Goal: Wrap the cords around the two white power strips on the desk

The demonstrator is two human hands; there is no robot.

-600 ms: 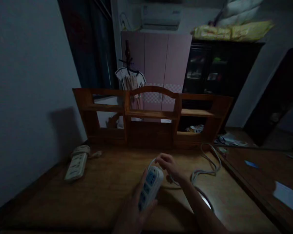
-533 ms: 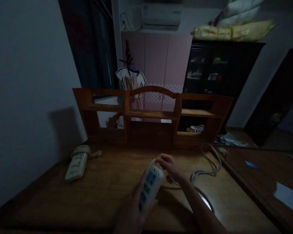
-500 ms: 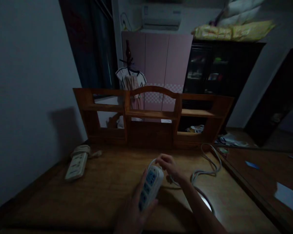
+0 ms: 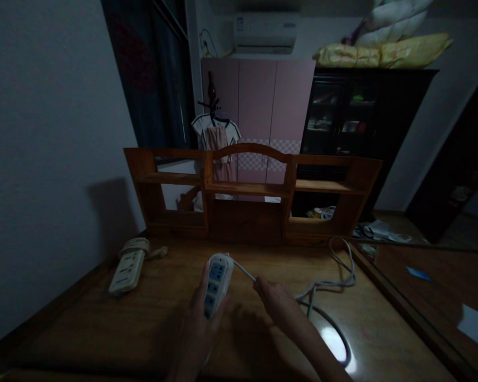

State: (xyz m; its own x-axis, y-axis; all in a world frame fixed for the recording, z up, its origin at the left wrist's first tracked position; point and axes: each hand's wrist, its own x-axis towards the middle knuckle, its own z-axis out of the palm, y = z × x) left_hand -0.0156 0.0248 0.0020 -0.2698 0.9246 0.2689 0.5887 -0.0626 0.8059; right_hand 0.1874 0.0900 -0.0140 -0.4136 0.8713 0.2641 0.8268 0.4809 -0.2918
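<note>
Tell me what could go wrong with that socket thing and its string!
The pale cord runs straight from the power strip to the right hand, so a hard tug might strain where they join. The loose loops on the table cross each other and could tangle. If the left hand slipped, the strip might drop.

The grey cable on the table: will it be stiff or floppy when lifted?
The cable is probably floppy, since it lies in loose bends. Its wide, rounded curves suggest slight springiness. It may tangle when lifted, because its strands cross.
</note>
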